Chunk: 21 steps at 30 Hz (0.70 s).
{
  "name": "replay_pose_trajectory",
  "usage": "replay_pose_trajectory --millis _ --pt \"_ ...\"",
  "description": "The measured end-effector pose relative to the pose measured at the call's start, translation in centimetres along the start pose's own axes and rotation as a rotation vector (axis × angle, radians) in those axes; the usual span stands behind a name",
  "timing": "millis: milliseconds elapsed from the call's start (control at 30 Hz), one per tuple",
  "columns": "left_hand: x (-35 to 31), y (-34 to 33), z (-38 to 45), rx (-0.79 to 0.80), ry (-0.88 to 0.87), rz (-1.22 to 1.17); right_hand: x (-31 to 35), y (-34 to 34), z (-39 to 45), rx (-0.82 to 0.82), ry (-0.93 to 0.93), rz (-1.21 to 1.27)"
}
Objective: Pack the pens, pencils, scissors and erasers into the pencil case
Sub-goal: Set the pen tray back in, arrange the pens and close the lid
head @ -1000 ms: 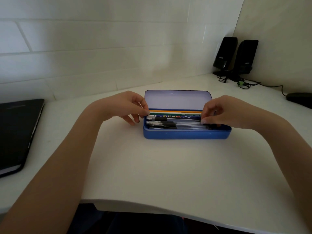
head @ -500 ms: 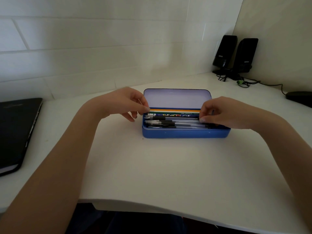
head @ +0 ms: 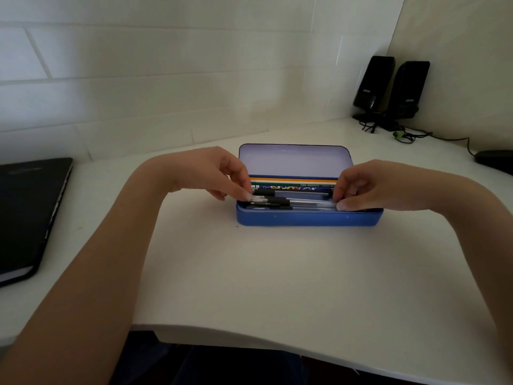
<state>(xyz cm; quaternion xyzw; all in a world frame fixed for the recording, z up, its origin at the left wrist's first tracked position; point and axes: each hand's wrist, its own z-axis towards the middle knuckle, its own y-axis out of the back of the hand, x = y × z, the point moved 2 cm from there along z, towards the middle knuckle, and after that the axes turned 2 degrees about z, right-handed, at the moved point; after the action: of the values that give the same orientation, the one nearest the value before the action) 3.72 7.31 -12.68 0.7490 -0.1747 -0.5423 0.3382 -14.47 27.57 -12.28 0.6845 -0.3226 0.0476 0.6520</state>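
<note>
Pencil case (head: 308,218): blue tin, open on the white desk (head: 277,273), lid upright at the back.
Pens (head: 294,202): lying lengthwise in the front of the tin; pencils (head: 294,182) behind them.
Your left hand (head: 211,173): fingers curled, pinching a pen's left end.
Your right hand (head: 366,187): fingers curled, pinching the pen's right end.

A white desk (head: 277,273) carried an open blue pencil case (head: 308,218) at its centre, a black laptop (head: 25,212) at nine o'clock, and two black speakers (head: 391,90) with cables at two o'clock.
</note>
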Motion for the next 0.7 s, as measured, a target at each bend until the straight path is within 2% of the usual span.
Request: replay_pose_trajectory --millis 233,367,700 --pt "0.18 0.15 -0.04 -0.010 -0.008 0.004 0.44 -0.57 -0.41 0.077 -0.083 -0.051" --pt "0.53 0.42 0.12 -0.058 -0.001 -0.012 0.62 -0.55 -0.49 0.039 -0.091 -0.086" --pt "0.37 0.48 -0.05 -0.054 0.012 0.010 0.49 -0.24 -0.06 -0.052 -0.031 0.049"
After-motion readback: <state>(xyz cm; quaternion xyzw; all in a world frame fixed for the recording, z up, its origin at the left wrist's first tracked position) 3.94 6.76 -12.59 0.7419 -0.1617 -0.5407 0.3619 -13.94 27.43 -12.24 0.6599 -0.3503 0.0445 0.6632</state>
